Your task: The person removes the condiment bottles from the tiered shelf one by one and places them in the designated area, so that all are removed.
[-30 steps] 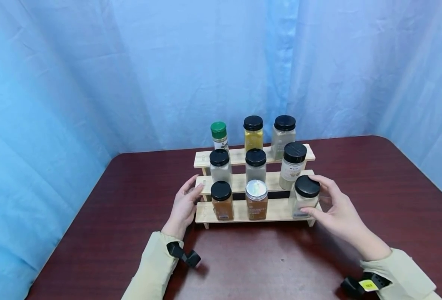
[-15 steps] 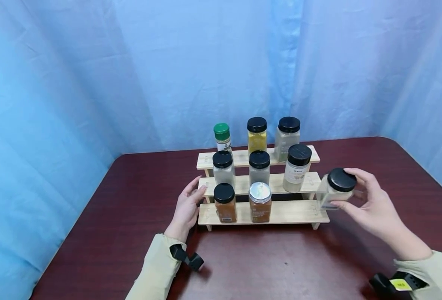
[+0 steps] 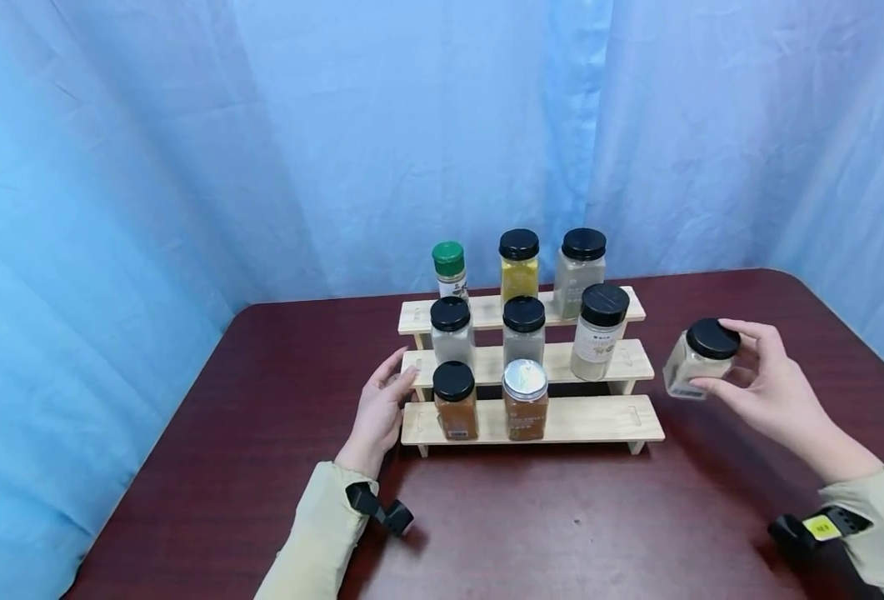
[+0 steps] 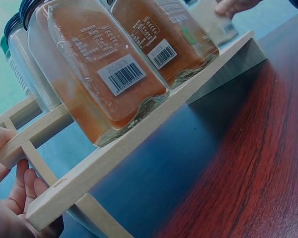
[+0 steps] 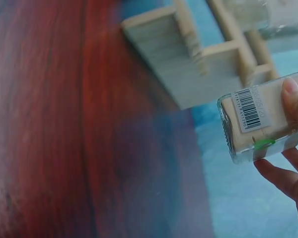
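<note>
My right hand (image 3: 775, 387) grips a clear spice jar (image 3: 692, 367) with a black lid and pale contents, tilted, to the right of the wooden rack. In the right wrist view the jar (image 5: 258, 114) shows a barcode label, thumb on one side and fingers on the other. My left hand (image 3: 377, 408) holds the left end of the three-step spice rack (image 3: 599, 419). In the left wrist view the thumb lies over the middle shelf's end and the fingers (image 4: 22, 186) curl below it. On the bottom step stand a black-lidded jar (image 3: 456, 412) and a silver-lidded jar (image 3: 526, 412), both with orange-brown contents.
The middle step carries two black-lidded jars (image 3: 524, 337) and a white-labelled jar (image 3: 594, 343). On the top step are a green-capped bottle (image 3: 451, 271), a yellow spice jar (image 3: 519, 275) and another black-lidded jar (image 3: 579, 279). Blue curtains (image 3: 412, 125) hang behind the dark red table (image 3: 277, 375).
My right hand has lifted the pale jar off the right end of the bottom step and carried it right, clear of the rack. The left hand keeps its hold on the rack.
</note>
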Demonstrator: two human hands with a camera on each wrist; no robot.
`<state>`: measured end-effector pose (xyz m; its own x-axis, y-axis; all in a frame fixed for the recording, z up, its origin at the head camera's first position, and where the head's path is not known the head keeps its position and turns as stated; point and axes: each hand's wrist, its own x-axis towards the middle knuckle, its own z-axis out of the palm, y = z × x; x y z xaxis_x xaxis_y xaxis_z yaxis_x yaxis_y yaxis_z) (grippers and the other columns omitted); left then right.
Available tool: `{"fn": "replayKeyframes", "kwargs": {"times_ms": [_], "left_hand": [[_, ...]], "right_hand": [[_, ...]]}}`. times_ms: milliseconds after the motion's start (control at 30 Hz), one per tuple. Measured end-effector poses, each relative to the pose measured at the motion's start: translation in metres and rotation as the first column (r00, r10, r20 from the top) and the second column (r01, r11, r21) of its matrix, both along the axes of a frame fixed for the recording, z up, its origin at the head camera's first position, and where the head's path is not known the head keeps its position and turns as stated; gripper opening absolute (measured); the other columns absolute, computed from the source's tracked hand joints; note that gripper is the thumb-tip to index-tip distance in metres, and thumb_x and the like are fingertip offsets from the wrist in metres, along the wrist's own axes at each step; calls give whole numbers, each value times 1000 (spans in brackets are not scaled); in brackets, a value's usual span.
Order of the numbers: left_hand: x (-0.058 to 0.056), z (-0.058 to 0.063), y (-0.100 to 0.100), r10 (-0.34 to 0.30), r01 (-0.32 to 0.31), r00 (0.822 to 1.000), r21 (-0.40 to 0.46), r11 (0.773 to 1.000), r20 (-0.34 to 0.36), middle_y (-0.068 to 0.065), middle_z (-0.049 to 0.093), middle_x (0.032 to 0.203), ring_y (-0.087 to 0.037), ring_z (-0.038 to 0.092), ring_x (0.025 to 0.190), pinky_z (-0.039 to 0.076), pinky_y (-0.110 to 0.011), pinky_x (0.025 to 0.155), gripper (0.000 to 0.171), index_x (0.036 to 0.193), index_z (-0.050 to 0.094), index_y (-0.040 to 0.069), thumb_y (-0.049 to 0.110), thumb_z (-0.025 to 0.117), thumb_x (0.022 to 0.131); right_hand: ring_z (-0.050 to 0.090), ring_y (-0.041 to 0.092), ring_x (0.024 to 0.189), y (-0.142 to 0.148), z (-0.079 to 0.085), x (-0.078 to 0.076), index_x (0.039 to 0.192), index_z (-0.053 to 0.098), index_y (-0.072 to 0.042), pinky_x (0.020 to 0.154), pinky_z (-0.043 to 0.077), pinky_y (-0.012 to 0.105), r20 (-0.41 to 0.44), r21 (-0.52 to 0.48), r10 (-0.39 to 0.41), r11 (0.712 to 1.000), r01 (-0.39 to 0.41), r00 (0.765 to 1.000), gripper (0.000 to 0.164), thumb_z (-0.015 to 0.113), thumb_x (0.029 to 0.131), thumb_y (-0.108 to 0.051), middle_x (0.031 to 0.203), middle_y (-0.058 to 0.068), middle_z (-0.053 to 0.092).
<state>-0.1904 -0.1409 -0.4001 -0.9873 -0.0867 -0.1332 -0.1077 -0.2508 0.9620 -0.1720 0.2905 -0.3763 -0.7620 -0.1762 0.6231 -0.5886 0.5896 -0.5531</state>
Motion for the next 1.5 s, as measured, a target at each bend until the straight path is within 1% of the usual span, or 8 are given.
{"fn": "replayKeyframes", "kwargs": {"times_ms": [200, 533, 600, 667, 733, 800, 1133, 1500], "left_hand": [[0, -2, 1, -10, 10, 1000, -2, 1000, 8, 7, 59, 86, -5, 56, 75, 43, -25, 71, 53, 145, 37, 6, 12, 55, 96], [0, -1, 0, -4, 4, 1000, -23, 1000, -8, 6, 59, 86, -6, 55, 78, 43, -25, 73, 52, 145, 37, 6, 13, 55, 96], [-1, -1, 0, -2, 2, 1000, -22, 1000, -6, 6, 59, 85, -6, 55, 77, 43, -25, 72, 52, 145, 38, 7, 13, 55, 96], [0, -2, 0, 1, -2, 1000, -25, 1000, -3, 6, 58, 85, -6, 55, 77, 42, -25, 72, 51, 144, 39, 8, 13, 55, 96], [0, -2, 0, 6, -6, 1000, -33, 999, -2, 6, 58, 86, -6, 55, 78, 42, -26, 73, 50, 143, 41, 8, 13, 55, 96], [1, -2, 0, 9, -9, 1000, -37, 999, -1, 5, 59, 88, -6, 55, 80, 43, -27, 75, 49, 143, 42, 9, 13, 55, 96], [0, 1, 0, 13, -13, 1000, -24, 1000, -9, 4, 59, 89, -6, 57, 79, 44, -25, 72, 48, 143, 42, 9, 12, 55, 96], [-1, -1, 0, 8, -9, 1000, -26, 1000, -17, 4, 59, 88, -5, 57, 78, 44, -24, 71, 49, 143, 41, 8, 12, 55, 96]], "right_hand": [[47, -26, 87, 6, -16, -15, 132, 28, 9, 66, 42, 0, 17, 28, -14, 1000, 14, 1000, 86, 71, 60, 28, 110, -38, 41], [46, -29, 84, 7, -25, -40, 133, 28, 7, 62, 41, 0, 37, 25, -44, 999, 43, 998, 83, 71, 64, 25, 107, -38, 41], [44, -29, 84, 8, -27, -44, 132, 28, 8, 62, 41, 0, 28, 45, -38, 998, 37, 999, 82, 71, 64, 25, 108, -23, 53], [43, -30, 85, 8, -29, -47, 132, 28, 9, 62, 41, 0, 24, 61, -31, 998, 30, 999, 82, 71, 64, 25, 106, 2, 62], [41, -31, 85, 8, -31, -49, 132, 27, 10, 61, 40, 0, 29, 73, -30, 997, 28, 999, 82, 71, 65, 25, 104, 27, 61], [39, -32, 86, 7, -31, -51, 132, 26, 10, 62, 39, -1, 43, 74, -41, 997, 37, 998, 82, 71, 66, 24, 105, 39, 56], [32, -34, 88, 11, -30, -63, 137, 24, 6, 64, 35, -4, 107, 102, -97, 991, 86, 990, 79, 73, 74, 11, 108, 39, 54], [28, -32, 83, 15, -19, -71, 133, 34, 6, 65, 30, -3, 139, 183, -151, 975, 124, 979, 75, 79, 73, 1, 104, 33, 56]]}}
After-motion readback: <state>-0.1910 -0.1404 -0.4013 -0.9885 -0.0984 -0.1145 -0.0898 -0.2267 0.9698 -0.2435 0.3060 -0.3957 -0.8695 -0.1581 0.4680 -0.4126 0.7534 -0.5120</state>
